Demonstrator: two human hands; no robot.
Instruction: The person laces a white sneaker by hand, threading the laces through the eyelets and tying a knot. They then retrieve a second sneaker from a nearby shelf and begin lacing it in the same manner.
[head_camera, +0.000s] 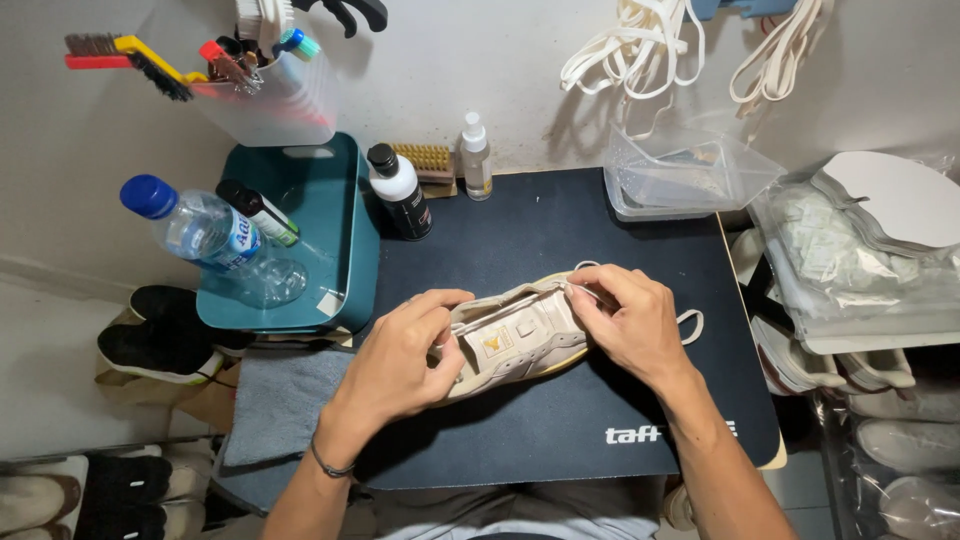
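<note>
Beige sneaker (520, 335) lies on its side on a black mat (600, 420) covering the worktop. The left hand (400, 355) clasps its heel end; the right hand (625, 320) pinches a white lace (690, 322). Steady bracing should keep the lacing even.

Two bare forearms, thin dark cord bracelet (331, 466) on the left wrist, no sleeves, no rings

teal tray (345, 215) | water bottle (205, 235) | black bottle (400, 192) | spray bottle (476, 157) | clear tub (680, 180) | grey cloth (280, 400)
</note>
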